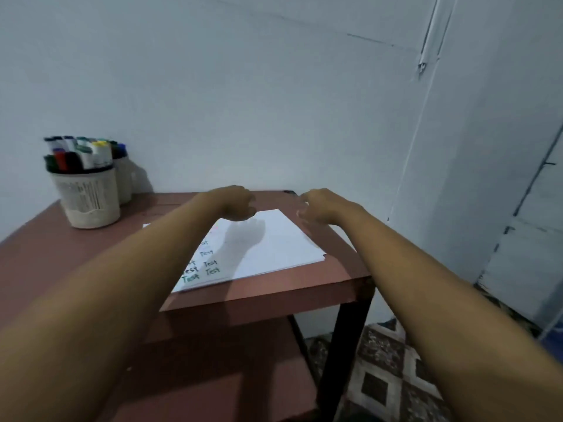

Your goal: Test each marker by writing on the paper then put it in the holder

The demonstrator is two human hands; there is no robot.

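We judge the task about done: markers [82, 153] stand in the holder [91, 199] at 10 o'clock, paper [274, 242] at centre carries rows of test words, no loose marker shows, left hand [239, 204] and right hand [320, 207] hover loosely curled, holding nothing

A plain pale blue-grey painted wall [243, 86] fills the back and meets a second wall of the same colour [487, 132] in a corner on the right. A white plastic cable strip [430, 35] runs down near that corner, with a thin white cord [405, 166] below it. A reddish-brown wooden table [341, 269] stands there on a black metal leg [344, 345], with a lower shelf of like wood [228, 385]. A brown and cream diamond-patterned carpet [380, 382] covers the floor. The light is dim and cool, the shadows soft
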